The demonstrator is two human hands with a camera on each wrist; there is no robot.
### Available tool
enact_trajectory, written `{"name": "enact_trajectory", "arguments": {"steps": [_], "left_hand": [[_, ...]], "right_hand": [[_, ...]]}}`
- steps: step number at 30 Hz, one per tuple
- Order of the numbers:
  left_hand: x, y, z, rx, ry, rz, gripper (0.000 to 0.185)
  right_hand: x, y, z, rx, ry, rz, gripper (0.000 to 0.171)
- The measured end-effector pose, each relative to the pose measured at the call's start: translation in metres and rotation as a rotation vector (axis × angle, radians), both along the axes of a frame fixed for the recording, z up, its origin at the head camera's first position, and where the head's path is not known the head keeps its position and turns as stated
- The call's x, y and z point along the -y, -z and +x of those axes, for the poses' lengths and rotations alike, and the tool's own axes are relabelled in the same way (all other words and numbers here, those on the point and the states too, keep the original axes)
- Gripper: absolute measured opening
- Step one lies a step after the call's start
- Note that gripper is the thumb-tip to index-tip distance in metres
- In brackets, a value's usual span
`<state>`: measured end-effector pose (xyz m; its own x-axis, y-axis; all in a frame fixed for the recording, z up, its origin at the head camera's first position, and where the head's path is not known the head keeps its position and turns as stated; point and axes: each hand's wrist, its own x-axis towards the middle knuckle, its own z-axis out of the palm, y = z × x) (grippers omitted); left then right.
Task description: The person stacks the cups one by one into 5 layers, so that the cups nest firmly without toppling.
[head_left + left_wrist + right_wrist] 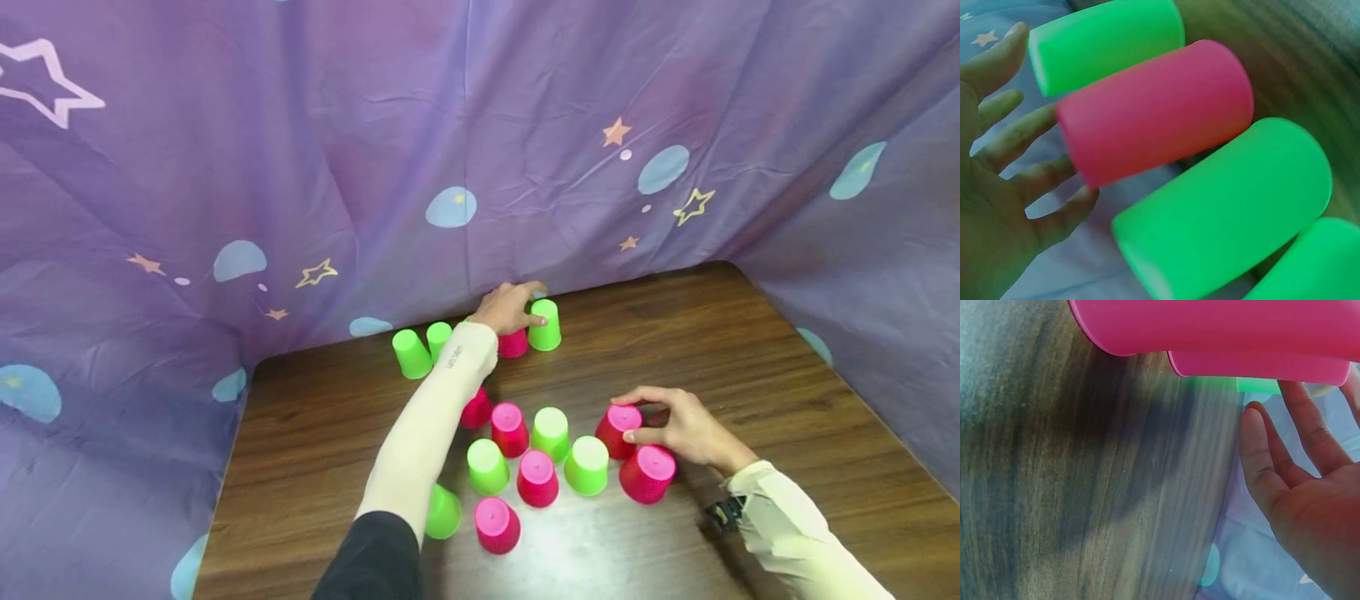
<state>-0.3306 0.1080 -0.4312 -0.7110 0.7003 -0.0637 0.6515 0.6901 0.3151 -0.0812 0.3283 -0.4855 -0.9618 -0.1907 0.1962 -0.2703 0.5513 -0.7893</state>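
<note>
At the back of the table my left hand (508,310) hovers over a row of upturned cups, fingers spread. Its thumb lies against the green cup (547,332) at the row's right end. Beside it stands a pink cup (1160,112), close to the fingertips in the left wrist view. To the front right my right hand (688,427) holds a pink cup (615,429) between thumb and fingers. Another pink cup (648,475) stands just in front; in the right wrist view this nearer cup (1222,325) hides my thumb and part of the held cup.
Several more upturned pink and green cups (537,479) stand in a loose cluster at the table's middle front. My left forearm passes over some of them. Green cups (412,354) end the back row at left. A purple patterned curtain (450,125) hangs behind the table (300,450).
</note>
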Motion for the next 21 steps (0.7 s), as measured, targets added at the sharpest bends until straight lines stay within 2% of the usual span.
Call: {"name": "enact_trajectory", "arguments": {"steps": [6,14,17,21], "left_hand": [[0.023,-0.021,0.005,0.062,0.007,0.124,0.057],[0.074,-0.047,0.019,0.129,0.036,0.283,0.052],[0.096,-0.05,0.029,0.174,0.03,0.336,0.048],[0.12,-0.043,0.039,0.199,0.049,0.377,0.041]], "right_hand": [[0.0,0.001,-0.003,-0.017,-0.022,0.005,0.041],[-0.001,-0.001,-0.01,-0.007,-0.058,0.023,0.041],[-0.001,-0.001,-0.012,-0.008,-0.076,0.033,0.041],[-0.001,0.001,-0.015,0.007,-0.099,0.015,0.042]]}}
